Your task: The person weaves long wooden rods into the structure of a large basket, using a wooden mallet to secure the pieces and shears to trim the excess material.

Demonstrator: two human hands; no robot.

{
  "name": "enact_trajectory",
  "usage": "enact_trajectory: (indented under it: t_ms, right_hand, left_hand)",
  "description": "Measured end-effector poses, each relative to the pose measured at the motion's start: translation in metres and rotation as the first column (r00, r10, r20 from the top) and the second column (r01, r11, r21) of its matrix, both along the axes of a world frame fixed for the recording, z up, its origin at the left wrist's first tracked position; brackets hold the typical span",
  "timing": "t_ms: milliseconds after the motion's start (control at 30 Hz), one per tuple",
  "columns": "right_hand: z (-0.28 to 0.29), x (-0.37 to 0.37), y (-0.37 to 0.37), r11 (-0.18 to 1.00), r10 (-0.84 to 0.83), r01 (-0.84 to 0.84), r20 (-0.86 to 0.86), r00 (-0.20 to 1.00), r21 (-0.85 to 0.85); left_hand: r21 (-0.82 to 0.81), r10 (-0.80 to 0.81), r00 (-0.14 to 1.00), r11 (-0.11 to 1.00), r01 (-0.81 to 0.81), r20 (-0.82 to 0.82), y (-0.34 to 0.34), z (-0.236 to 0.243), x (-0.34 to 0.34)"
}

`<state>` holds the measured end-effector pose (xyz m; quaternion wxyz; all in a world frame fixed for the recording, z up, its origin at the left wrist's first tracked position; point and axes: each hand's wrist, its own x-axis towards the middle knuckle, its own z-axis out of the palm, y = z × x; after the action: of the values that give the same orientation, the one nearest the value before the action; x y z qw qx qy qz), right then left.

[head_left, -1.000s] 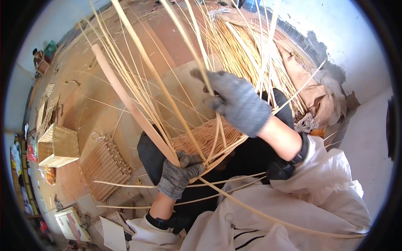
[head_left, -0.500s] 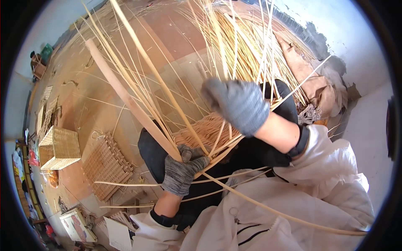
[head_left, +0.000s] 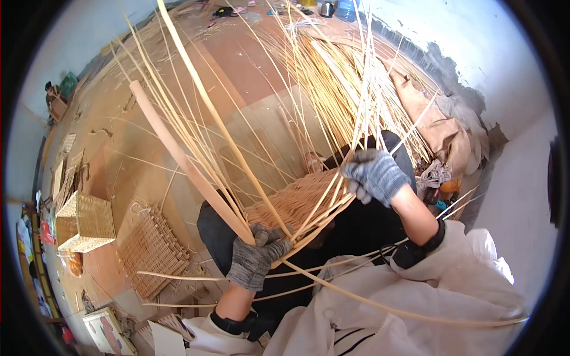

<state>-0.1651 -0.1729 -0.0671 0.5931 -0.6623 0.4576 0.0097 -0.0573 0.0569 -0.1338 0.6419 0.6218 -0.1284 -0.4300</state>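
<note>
A half-woven wicker piece (head_left: pixel 297 202) rests on my lap, with many long pale cane strands (head_left: pixel 202 113) fanning up and away from it. My left hand (head_left: pixel 256 261), in a grey knit glove, is closed on the near edge of the weave, at the base of a thick pale wooden stick (head_left: pixel 178 154). My right hand (head_left: pixel 375 175), also gloved, is closed around a bunch of upright strands at the right side of the weave. One long strand (head_left: pixel 404 311) curves across my white clothing.
A finished square wicker basket (head_left: pixel 86 222) and a flat woven mat (head_left: pixel 153 249) lie on the brown floor at left. A large heap of loose cane (head_left: pixel 338 77) lies ahead, with brown sacks (head_left: pixel 439 130) against the white wall at right.
My right hand has dropped from higher up the strands down to the right edge of the weave. My left hand has stayed at the near edge.
</note>
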Motion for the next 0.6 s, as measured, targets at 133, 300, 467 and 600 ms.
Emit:
enact_trajectory:
  t_ms: [133, 300, 467, 600]
  right_hand:
    - [-0.011, -0.001, -0.009, 0.983, 0.087, -0.114, 0.186, 0.979, 0.143]
    - [0.003, 0.017, 0.044, 0.646, 0.541, 0.034, 0.488, 0.685, -0.763]
    - [-0.038, 0.107, 0.094, 0.416, 0.753, 0.013, 0.353, 0.555, -0.909]
    - [-0.026, 0.116, 0.110, 0.656, 0.645, -0.289, 0.318, 0.695, -0.698]
  left_hand:
    - [-0.148, 0.016, 0.996, 0.989, -0.029, -0.090, -0.001, -0.007, 0.003]
    - [-0.108, 0.013, 0.995, 0.994, -0.024, -0.103, -0.009, 0.004, 0.000]
    - [-0.023, -0.165, 0.971, 0.985, 0.172, 0.174, -0.004, -0.016, 0.007]
    - [-0.042, 0.022, 0.704, 0.999, 0.010, 0.709, -0.006, -0.042, 0.004]
